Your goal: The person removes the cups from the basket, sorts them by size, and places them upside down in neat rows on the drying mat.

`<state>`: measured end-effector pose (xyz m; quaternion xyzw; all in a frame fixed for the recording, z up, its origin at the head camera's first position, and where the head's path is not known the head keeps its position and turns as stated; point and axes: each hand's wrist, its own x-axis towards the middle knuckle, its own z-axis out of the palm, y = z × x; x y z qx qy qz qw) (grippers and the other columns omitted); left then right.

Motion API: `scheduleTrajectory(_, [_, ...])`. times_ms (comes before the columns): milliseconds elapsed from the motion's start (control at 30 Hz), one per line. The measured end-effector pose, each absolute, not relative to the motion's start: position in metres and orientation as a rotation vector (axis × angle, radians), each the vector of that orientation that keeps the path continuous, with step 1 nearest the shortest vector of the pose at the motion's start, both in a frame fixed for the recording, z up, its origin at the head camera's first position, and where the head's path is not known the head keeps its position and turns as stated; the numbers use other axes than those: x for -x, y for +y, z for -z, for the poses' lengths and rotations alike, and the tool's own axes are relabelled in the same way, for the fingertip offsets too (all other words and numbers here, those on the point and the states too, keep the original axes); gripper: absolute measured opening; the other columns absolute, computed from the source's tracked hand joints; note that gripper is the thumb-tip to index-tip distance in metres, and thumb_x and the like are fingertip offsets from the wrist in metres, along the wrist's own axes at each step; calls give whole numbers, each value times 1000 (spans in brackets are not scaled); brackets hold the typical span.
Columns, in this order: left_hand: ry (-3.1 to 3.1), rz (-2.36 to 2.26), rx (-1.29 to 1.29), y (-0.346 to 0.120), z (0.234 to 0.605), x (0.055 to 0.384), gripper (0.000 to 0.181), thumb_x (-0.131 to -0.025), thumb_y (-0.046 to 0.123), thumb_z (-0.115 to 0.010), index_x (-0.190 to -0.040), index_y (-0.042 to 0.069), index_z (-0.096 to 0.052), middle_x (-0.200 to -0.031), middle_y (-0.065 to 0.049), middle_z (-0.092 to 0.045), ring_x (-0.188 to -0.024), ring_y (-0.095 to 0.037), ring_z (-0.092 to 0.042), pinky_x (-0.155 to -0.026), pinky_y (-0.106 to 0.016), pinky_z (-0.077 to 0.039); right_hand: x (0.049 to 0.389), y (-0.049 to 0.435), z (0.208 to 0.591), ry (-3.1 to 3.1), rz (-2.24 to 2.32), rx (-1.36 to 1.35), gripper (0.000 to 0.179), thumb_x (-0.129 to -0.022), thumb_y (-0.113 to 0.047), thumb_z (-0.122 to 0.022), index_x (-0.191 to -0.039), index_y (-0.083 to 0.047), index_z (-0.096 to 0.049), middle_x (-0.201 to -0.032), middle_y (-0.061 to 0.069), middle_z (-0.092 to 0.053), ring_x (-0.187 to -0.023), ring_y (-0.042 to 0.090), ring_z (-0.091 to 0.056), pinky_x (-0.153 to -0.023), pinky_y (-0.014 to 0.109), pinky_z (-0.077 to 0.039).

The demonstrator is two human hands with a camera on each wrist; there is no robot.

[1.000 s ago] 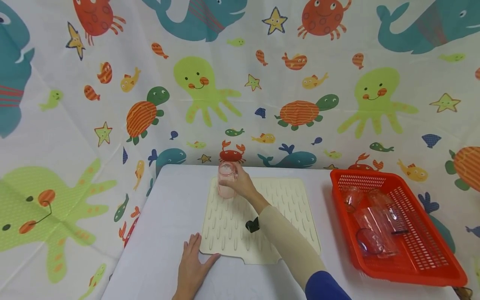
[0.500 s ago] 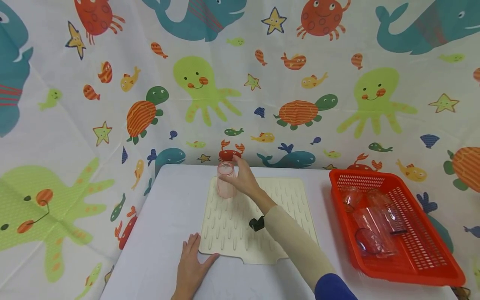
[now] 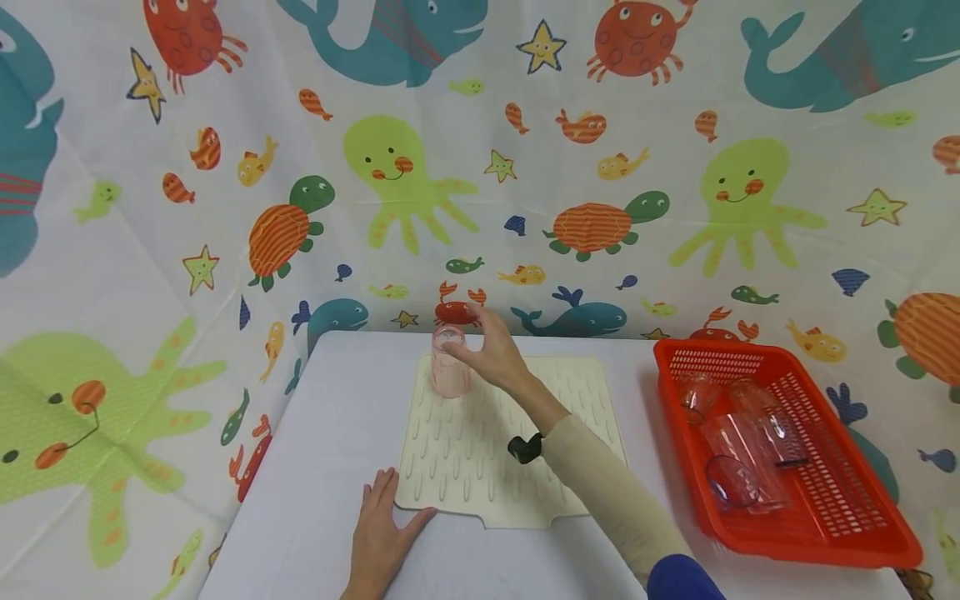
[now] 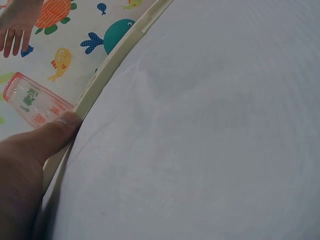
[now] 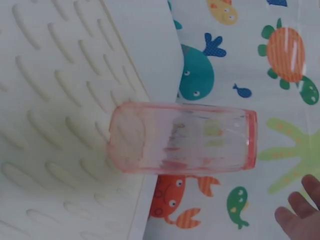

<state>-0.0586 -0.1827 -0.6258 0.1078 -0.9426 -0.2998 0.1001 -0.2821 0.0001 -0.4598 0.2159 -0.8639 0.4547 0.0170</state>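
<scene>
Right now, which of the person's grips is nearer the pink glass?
Right. The right grip hovers close beside the pink glass, apart from it; the left grip is farther, at the mat's near left corner.

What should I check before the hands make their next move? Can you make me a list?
1. Cup standing on the mat: ok, it stands near the far left corner.
2. Right hand off the cup: cannot tell fully. The right wrist view shows fingers apart from it, but the thumb overlaps it in the head view.
3. Left hand by the mat: ok, its thumb is at the near left edge.
4. Room on the mat: ok, there's bare space right of the cup.
5. See-through things in the basket: ok, several are inside.
6. None of them cracked: cannot tell, too small to see.
</scene>
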Motion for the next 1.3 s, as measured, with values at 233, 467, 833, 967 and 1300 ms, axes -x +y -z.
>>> scheduleTrajectory(233, [-2787, 884, -319, -183, 626, 58, 100, -73, 54, -84, -144, -6, -47, -152, -21, -47, -148, -39, -36, -126, -52, -26, 272, 15, 449, -2665, -1332, -659, 81, -89, -51, -71, -154, -17, -37, -155, 5, -43, -144, 27, -40, -116, 60, -43])
scheduleTrajectory(467, [-2771, 870, -303, -183, 627, 58, 100, -72, 55, -84, -142, -7, -49, -150, -22, -49, -146, -39, -38, -125, -51, -27, 262, 33, 446, -2622, -1264, -675, 81, -88, -49, -72, -152, -13, -38, -154, 7, -45, -145, 27, -40, -118, 58, -41])
scheduleTrajectory(833, [-2732, 843, -278, -183, 626, 56, 98, -71, 54, -85, -138, -9, -52, -147, -24, -52, -142, -41, -42, -123, -53, -29, 238, 62, 448, -2656, -1226, -598, 81, -87, -47, -73, -153, -15, -38, -156, 8, -43, -146, 30, -38, -117, 62, -40])
scheduleTrajectory(967, [-2732, 844, -286, -183, 626, 56, 98, -71, 54, -85, -139, -8, -52, -147, -24, -52, -143, -41, -42, -124, -53, -28, 235, 76, 447, -2655, -1188, -578, 81, -87, -46, -74, -152, -13, -39, -156, 11, -42, -145, 32, -38, -116, 63, -40])
scheduleTrajectory(1300, [-2746, 856, -283, -181, 625, 58, 96, -72, 53, -85, -138, -9, -52, -146, -24, -52, -142, -42, -42, -122, -54, -30, 228, 117, 450, -2624, -1188, -505, 80, -87, -43, -75, -152, -11, -39, -154, 10, -43, -143, 31, -40, -117, 63, -38])
